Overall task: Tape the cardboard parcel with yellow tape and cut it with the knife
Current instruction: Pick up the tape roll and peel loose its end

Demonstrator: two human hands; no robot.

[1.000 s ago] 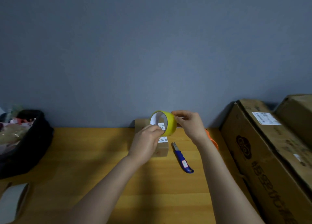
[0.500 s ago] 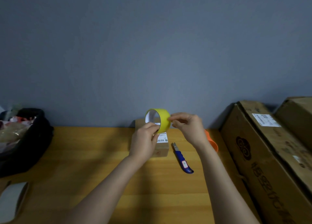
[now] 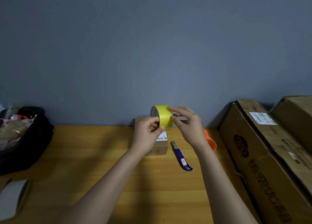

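A yellow tape roll [image 3: 164, 117] is held up in the air above the small cardboard parcel [image 3: 161, 147], which lies on the wooden table [image 3: 84, 156] near the wall. My left hand [image 3: 148, 134] grips the roll at its near lower rim. My right hand [image 3: 185, 124] touches the roll's right side, fingertips on the outer band. A blue-handled knife [image 3: 181, 158] lies flat on the table just right of the parcel, blade end pointing away from me. The parcel carries a white label [image 3: 161, 137] and is partly hidden by my left hand.
An orange object [image 3: 210, 141] lies behind my right wrist. Large cardboard boxes [image 3: 263, 147] line the right side. A black bag [image 3: 25, 139] of items sits at the far left. A grey roll [image 3: 11, 196] rests at the near left table edge.
The tape roll has been turned in my hands, so its yellow outer band now faces me instead of its open core. Both hands rose slightly; the right fingers shifted onto the band.
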